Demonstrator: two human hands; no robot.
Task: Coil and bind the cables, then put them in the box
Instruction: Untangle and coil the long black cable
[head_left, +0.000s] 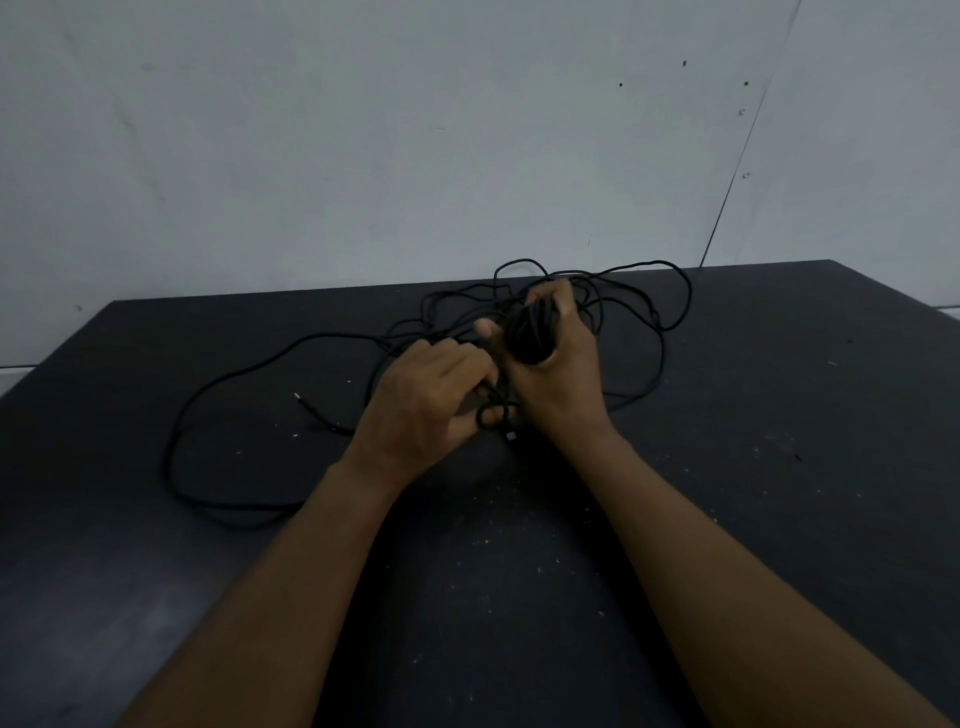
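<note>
While your right hand (558, 374) is gripping a coiled cable bundle (530, 332) near the table's (779, 415) far edge, your left hand (423, 405) is pinching a loose cable strand (493, 410).

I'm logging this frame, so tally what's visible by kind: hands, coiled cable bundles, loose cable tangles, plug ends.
2 hands: left hand, right hand
1 coiled cable bundle, gripped by the right hand
1 loose cable tangle, separate cables uncountable
2 plug ends: left plug end, near plug end
Total: 6
</note>
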